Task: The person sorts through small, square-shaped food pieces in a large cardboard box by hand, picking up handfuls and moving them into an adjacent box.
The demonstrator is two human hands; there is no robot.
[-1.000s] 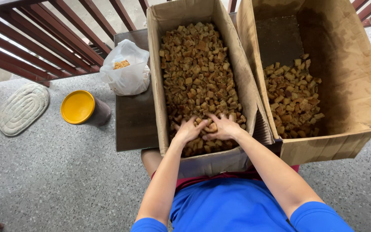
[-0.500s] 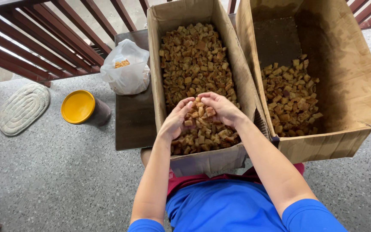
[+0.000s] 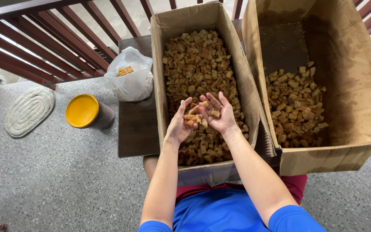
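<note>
A loose handful of small browned, cube-like pieces [image 3: 199,115] is cupped between both hands above the near end of the narrow cardboard box [image 3: 165,86], which is filled almost to its rim with the same pieces. The left hand [image 3: 180,125] is curled, palm turned inward, with pieces lodged against its fingers. The right hand [image 3: 218,113] is held open and palm up, fingers spread, with a few pieces resting on it. Neither hand is clenched; the load is merely cradled.

The following risks are judged:
- Pieces may be dropped through the gap between the two palms or between the spread fingers; any so dropped should fall back into the box while the hands are kept over it.
- If the handful is carried sideways toward the larger box [image 3: 357,86], which is only partly filled, pieces may be lost into the gap between the boxes or onto the floor [image 3: 56,180].
- The narrow box overhangs the dark tabletop [image 3: 136,124] toward the lap; downward pressure at the near end could tip it.

A white plastic bag [image 3: 130,78] stands on the tabletop beside the box, and a yellow-lidded tub [image 3: 86,111] and a woven mat [image 3: 28,111] lie on the floor, well apart.
</note>
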